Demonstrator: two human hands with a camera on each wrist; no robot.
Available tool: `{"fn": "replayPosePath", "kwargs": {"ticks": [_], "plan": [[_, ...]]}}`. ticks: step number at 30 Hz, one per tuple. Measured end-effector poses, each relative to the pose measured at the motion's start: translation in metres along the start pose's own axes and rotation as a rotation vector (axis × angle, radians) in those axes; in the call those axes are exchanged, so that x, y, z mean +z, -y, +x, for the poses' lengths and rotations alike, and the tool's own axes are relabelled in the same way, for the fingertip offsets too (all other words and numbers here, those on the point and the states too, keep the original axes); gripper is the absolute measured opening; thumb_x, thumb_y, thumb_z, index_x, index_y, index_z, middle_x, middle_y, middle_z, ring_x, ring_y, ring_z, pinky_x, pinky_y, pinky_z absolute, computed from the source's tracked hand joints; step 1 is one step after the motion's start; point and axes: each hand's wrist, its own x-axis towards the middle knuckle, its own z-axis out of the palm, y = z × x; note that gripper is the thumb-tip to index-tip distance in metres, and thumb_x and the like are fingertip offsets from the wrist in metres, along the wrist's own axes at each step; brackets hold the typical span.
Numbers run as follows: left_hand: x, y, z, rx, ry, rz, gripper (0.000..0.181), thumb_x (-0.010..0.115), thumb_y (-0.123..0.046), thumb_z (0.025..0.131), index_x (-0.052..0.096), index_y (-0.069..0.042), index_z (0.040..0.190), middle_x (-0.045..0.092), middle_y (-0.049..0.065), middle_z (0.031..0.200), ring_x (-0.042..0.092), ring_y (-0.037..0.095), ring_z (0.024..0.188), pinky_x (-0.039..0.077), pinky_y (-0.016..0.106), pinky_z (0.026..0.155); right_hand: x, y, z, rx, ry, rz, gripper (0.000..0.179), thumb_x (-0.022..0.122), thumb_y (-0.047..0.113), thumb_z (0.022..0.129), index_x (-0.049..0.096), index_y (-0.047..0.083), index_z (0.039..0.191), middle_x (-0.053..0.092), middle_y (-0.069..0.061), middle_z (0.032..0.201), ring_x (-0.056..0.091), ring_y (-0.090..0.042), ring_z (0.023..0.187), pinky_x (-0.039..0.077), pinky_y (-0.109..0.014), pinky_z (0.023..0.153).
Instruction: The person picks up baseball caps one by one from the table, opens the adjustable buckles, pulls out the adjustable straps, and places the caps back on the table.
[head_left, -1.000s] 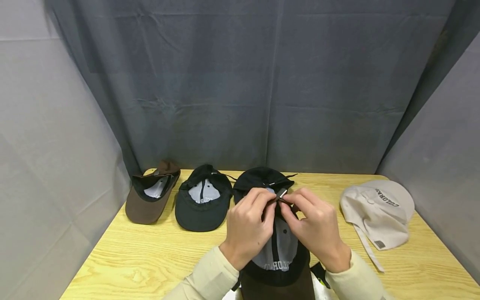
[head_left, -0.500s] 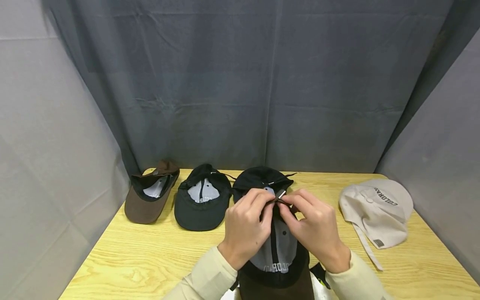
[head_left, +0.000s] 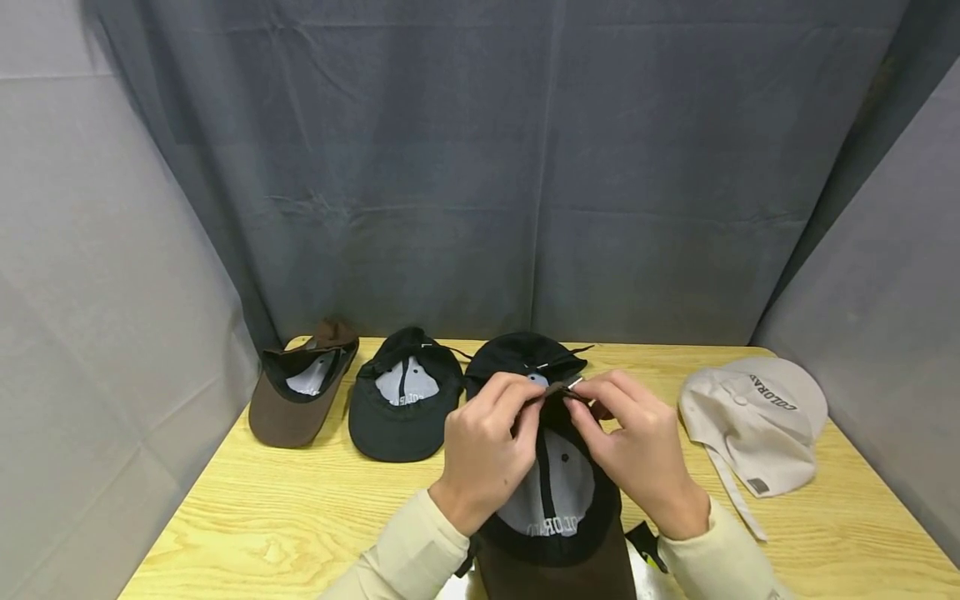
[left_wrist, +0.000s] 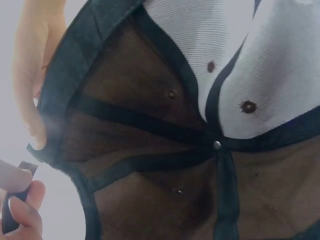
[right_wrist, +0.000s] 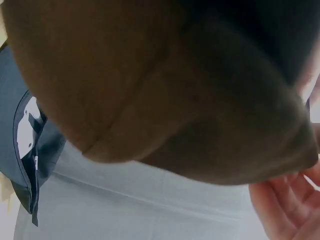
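Now that the buckle (head_left: 575, 382) has shifted rightward, both hands (head_left: 483, 446) (head_left: 643, 442) pinch the strap (head_left: 556, 389) on the brown cap (head_left: 557, 575), adjustment seemingly underway

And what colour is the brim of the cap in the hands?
Dark brown on the side showing; the head view shows the brim best.

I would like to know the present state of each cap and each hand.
Held brown cap, inside showing.
Left hand, pinching dark strap.
Right hand, pinching it too.
Dark strap, fastening unclear.
Other brown cap, lying, inside showing.
Left black cap, inside showing.
Right black cap, partly hidden.
Beige cap, outside showing.
Beige strap, loose.
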Motion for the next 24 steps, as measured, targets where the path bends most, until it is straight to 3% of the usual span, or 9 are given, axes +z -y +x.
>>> {"fn": "replayPosePath", "kwargs": {"ticks": [3,6,15,19,24], "plan": [[-0.0008,0.0019,0.0016,-0.014,0.01,-0.005,0.009,0.072,-0.006,0.085,0.074,-0.013,0.092,0.071,-0.003,0.088,0.071,0.007,0.075,0.057,0.02,0.065,0.0006,0.0006,-0.0006,-0.029,0.024,0.035,0.019,0.068,0.023,0.093,0.074,0.006,0.087,0.069,-0.002,0.081,0.062,-0.01,0.063,0.051,-0.014,0.063],[-0.0018,0.0044,0.0027,-0.03,0.039,-0.016,0.01,0.072,-0.007,0.086,0.075,-0.014,0.093,0.071,-0.003,0.089,0.071,0.006,0.077,0.056,0.019,0.064,0.0011,0.001,-0.0007,-0.068,0.029,0.049,0.032,0.06,0.033,0.098,0.075,0.007,0.087,0.07,-0.001,0.082,0.062,-0.009,0.064,0.05,-0.014,0.063],[-0.0054,0.0046,0.0027,-0.064,0.209,-0.101,0.01,0.069,-0.01,0.09,0.074,-0.016,0.095,0.072,-0.005,0.093,0.071,0.004,0.086,0.057,0.019,0.074,0.0022,0.0002,-0.0018,-0.1,0.018,0.088,0.033,0.062,0.034,0.097,0.069,0.004,0.085,0.068,-0.004,0.086,0.064,-0.011,0.067,0.052,-0.015,0.064],[-0.0055,0.0043,0.0027,-0.06,0.242,-0.095,0.011,0.068,-0.01,0.09,0.075,-0.016,0.095,0.073,-0.006,0.093,0.071,0.004,0.088,0.057,0.019,0.077,0.0019,-0.0007,-0.0035,-0.102,0.033,0.082,0.036,0.06,0.034,0.098,0.068,-0.001,0.095,0.066,-0.007,0.094,0.063,-0.008,0.065,0.053,-0.014,0.065],[-0.0064,0.0041,0.0032,-0.05,0.27,-0.075,0.013,0.067,-0.008,0.09,0.075,-0.017,0.096,0.073,-0.007,0.093,0.07,0.004,0.089,0.057,0.02,0.079,0.0002,0.0001,-0.0036,-0.154,0.086,0.067,0.032,0.057,0.032,0.1,0.072,0.004,0.099,0.068,-0.006,0.095,0.064,-0.012,0.074,0.052,-0.018,0.069]]}}
